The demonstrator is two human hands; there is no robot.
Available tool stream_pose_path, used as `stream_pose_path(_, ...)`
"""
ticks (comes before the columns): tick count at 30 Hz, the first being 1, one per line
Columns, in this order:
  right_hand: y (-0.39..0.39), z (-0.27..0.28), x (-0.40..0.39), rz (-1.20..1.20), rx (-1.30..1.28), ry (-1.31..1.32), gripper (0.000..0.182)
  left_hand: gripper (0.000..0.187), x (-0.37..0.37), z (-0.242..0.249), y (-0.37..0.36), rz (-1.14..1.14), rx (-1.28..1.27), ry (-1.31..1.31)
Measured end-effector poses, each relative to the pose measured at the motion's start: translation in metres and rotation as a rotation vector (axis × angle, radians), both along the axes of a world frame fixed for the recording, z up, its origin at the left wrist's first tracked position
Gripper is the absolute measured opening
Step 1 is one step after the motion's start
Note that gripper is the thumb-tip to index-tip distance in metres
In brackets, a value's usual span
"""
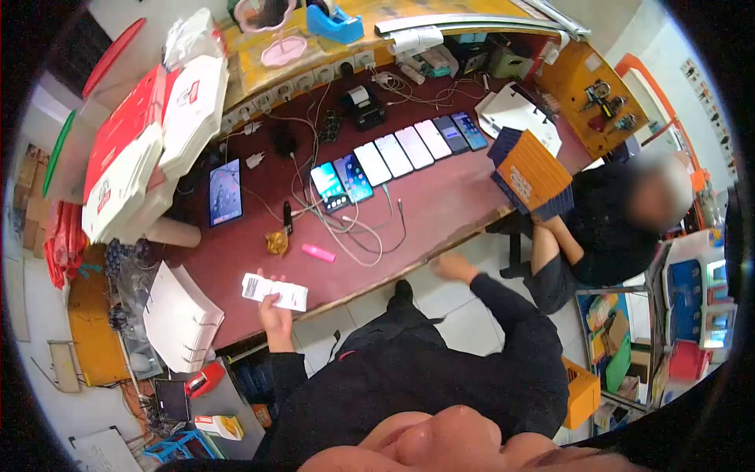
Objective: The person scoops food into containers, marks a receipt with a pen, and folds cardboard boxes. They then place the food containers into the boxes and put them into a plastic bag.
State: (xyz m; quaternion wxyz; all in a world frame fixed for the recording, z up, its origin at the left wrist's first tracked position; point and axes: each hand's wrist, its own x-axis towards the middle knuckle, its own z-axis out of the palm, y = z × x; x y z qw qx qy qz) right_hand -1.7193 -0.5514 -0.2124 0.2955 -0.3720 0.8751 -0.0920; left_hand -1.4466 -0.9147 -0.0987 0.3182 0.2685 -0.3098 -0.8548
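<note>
Maroon covering runs the length of the surface (440,212), which carries everything in hand. Stacks of red-and-white flat boxes (149,134) stand at its left end, and a pile of white folded cartons (177,315) lies at the near left corner. Along the back, a row of phones (397,153) lies side by side, some with lit screens and some face down, with white cables (346,228) trailing from them toward the near edge; this part looks already laid out. A tablet (225,193) lies apart, to the left of the row. A seated co-worker at the right holds a stack of orange-and-blue boxes (531,173).

Near the front edge, the left hand (275,311) pinches a white label slip (274,292) between thumb and fingers, held just above the surface and not yet stuck on anything, as far as I can judge. The right hand (452,266) rests at the surface edge, fingers loosely curled, holding nothing. A pink marker (318,252) lies between label slip and phones.
</note>
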Motion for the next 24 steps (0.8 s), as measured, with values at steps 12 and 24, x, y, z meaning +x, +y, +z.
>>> stream_pose_path(12,-0.082,-0.01,-0.317,-0.461,-0.287,0.524,0.028,0.06,0.087,-0.002,0.0,0.749,-0.137,-0.366)
stream_pose_path(24,-0.119,0.001,-0.332,-0.493,-0.72,0.5,0.018,0.062,0.027,0.009,-0.011,0.76,-0.105,-0.362)
